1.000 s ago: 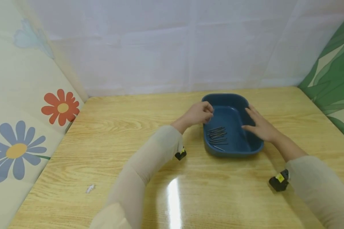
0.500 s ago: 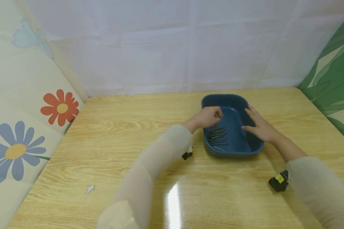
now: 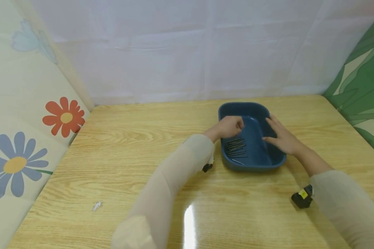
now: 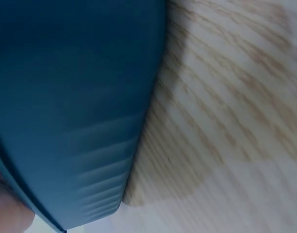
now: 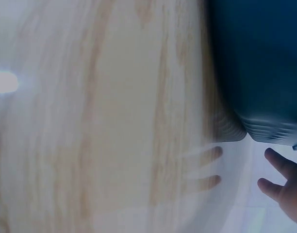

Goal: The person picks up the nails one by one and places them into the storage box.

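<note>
A deep blue bin with rounded corners stands on the table. Several thin dark metal rods, like nails, lie side by side in its near left part, and a paler one lies nearest the front wall. My left hand reaches over the left rim, its fingers curled above the bin floor; I cannot tell whether something thin is between the fingertips. My right hand is spread at the right rim, thumb over the inside and fingers along the wall. In the right wrist view, fingers of the right hand show below the bin's end.
The wood-grain table carries a small white scrap at the front left. A white cloth hangs behind the table, and flower-printed panels flank it. A black camera sits at the right wrist.
My left hand has moved right, from the left rim to farther over the inside of the bin. The right hand, the bin and the rods have hardly moved.
</note>
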